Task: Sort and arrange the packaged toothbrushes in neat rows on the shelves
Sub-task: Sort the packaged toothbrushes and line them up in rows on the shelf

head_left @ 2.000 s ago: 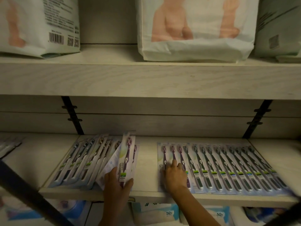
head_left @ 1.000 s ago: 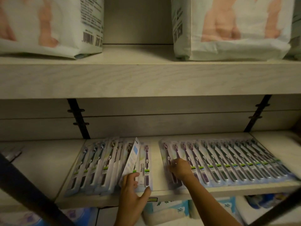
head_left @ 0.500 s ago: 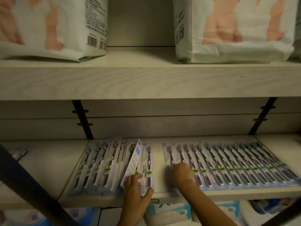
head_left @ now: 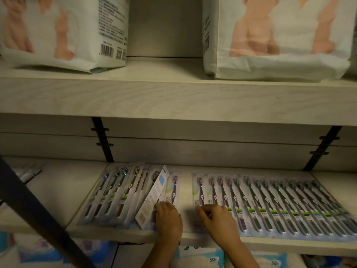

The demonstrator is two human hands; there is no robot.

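Observation:
On the lower shelf (head_left: 116, 234) lie two groups of packaged toothbrushes. The left group (head_left: 116, 194) overlaps unevenly. The right row (head_left: 280, 206) is long and even, with purple brushes at its left end. My left hand (head_left: 168, 219) grips a tilted pack (head_left: 154, 194) that stands on its edge, white back showing, against the left group. A purple toothbrush pack (head_left: 173, 188) lies flat beside it, partly under the same hand. My right hand (head_left: 218, 220) has curled fingers pinching the lower end of the right row's leftmost purple pack (head_left: 200, 190).
Two large diaper bags (head_left: 63, 31) (head_left: 280, 35) stand on the upper shelf (head_left: 173, 97). A dark diagonal bar (head_left: 32, 207) crosses the lower left foreground. Black brackets (head_left: 102, 140) (head_left: 320, 149) hold the back wall. Tissue packs (head_left: 201, 257) sit below. Loose packs (head_left: 29, 173) lie at far left.
My left hand brought its raised packs down onto the shelf; one purple pack now lies flat and one stays tilted. My right hand went from pressing flat to pinching the row's left end.

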